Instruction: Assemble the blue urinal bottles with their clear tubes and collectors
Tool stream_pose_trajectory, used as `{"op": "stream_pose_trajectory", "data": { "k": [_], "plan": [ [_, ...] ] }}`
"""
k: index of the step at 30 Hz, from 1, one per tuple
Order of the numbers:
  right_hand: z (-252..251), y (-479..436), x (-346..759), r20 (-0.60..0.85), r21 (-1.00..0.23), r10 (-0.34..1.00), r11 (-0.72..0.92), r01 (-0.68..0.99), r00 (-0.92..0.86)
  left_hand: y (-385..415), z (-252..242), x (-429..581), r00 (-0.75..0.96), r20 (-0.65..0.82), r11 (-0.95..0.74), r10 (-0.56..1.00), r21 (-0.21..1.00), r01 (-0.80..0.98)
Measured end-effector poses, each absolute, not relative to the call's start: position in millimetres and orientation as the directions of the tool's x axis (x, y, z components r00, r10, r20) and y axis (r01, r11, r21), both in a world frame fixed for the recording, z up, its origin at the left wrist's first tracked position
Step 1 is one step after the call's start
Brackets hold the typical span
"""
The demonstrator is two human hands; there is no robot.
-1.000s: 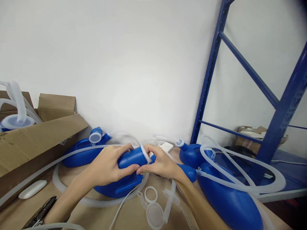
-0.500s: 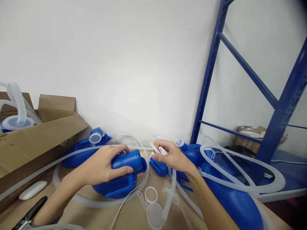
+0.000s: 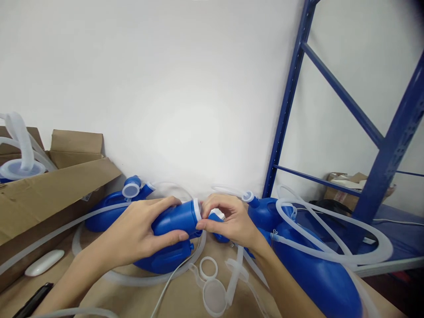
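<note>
My left hand (image 3: 139, 232) is wrapped round the neck of a blue plastic bottle (image 3: 172, 232) lying on the brown table (image 3: 185, 300). My right hand (image 3: 228, 218) pinches a translucent white ring (image 3: 198, 211) at the bottle's mouth, fingers closed on it. A white tube (image 3: 139, 278) loops under and round the bottle. In front of the hands lie a loose white ring (image 3: 208, 268) and a translucent cap (image 3: 214, 298) on a strap.
Other blue bottles lie behind at the left (image 3: 112, 207) and at the right (image 3: 311, 269), with coiled white tubing (image 3: 331, 243). An open cardboard box (image 3: 49, 190) stands at the left. A blue metal rack (image 3: 380, 168) rises at the right. A white oval piece (image 3: 44, 262) lies near the box.
My right hand had drawn away from the bottle with a white piece half a second ago; now it is back at the bottle's mouth, where a white ring sits.
</note>
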State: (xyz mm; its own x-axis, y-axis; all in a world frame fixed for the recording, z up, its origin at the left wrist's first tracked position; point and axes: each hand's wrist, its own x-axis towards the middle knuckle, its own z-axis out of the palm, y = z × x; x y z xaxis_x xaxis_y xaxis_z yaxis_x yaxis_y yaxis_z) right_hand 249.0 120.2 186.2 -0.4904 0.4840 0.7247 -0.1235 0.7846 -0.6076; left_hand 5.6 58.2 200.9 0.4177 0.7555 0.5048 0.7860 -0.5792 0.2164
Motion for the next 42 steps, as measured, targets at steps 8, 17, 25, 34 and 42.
{"op": "stream_pose_trajectory", "data": {
  "k": [8, 17, 25, 34, 42],
  "plan": [
    [181.1, 111.6, 245.1, 0.680, -0.593, 0.424, 0.798, -0.108, -0.599, 56.5, 191.5, 19.2, 0.446, 0.650, -0.667, 0.615, 0.127, 0.734],
    [181.9, 95.0, 231.0, 0.665, -0.582, 0.414, 0.809, -0.083, -0.622, 55.0, 180.4, 29.4, 0.463, 0.820, -0.652, 0.337, -0.152, 0.743],
    [169.1, 108.8, 223.8, 0.705, -0.599, 0.481, 0.797, -0.074, -0.521, 58.5, 178.1, 34.8, 0.439, 0.728, -0.626, 0.526, -0.017, 0.779],
    [185.3, 132.7, 266.7, 0.793, -0.554, 0.570, 0.821, 0.136, -0.215, 60.4, 191.0, 24.9, 0.220, 0.491, -0.491, 0.843, 0.534, 0.688],
    [192.3, 129.9, 277.2, 0.818, -0.557, 0.571, 0.815, 0.159, -0.064, 60.8, 194.4, 32.7, 0.253, 0.493, -0.489, 0.833, 0.439, 0.754]
  ]
}}
